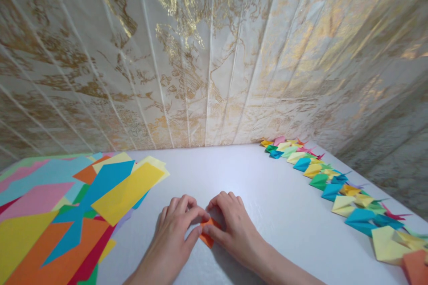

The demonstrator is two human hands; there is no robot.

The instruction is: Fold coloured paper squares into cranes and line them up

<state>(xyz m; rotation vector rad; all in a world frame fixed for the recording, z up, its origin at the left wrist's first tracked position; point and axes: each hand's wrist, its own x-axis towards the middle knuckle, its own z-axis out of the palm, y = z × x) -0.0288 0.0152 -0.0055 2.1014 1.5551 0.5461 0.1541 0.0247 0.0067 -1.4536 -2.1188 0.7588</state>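
Observation:
A small folded piece of orange paper (207, 239) lies between my hands, low in the middle of the head view. My left hand (177, 227) grips its left edge with thumb and forefinger. From the other side, my right hand (234, 227) pinches it, the thumb pressed on top and the fingers curled around the far edge. Both hands rest close to the white table (214, 173). Part of the paper is hidden under the fingers, so its full folded shape cannot be made out.
Loose coloured paper sheets, a yellow one (129, 192) on top, spread over the table's left side. Rows of folded paper cranes (331, 191) run along the right edge. A gold-patterned pale curtain (207, 62) hangs behind the table.

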